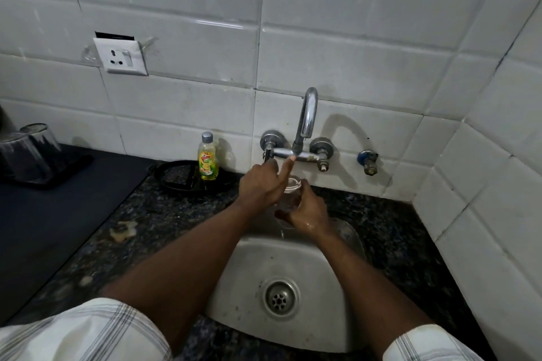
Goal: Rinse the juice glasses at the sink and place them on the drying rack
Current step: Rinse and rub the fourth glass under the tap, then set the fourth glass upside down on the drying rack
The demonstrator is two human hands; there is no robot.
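A clear juice glass (291, 195) is held upright over the back of the steel sink (240, 287), below the spout of the chrome wall tap (306, 120). My right hand (308, 211) is wrapped around the glass from the right. My left hand (262, 184) reaches up to the tap's left handle (268, 152), with fingers on it and the index finger stretched along the tap's cross bar. A thin trickle of water drops from the bottom of the glass into the sink. At the far left, an upturned glass (29, 152) stands on a dark mat (44, 214).
A yellow dish soap bottle (207, 160) stands on a black round tray (187, 179) left of the tap. The dark granite counter (152, 220) surrounds the sink. A blue valve (368, 160) sits on the tiled wall to the right, and a wall socket (121, 57) higher at the left.
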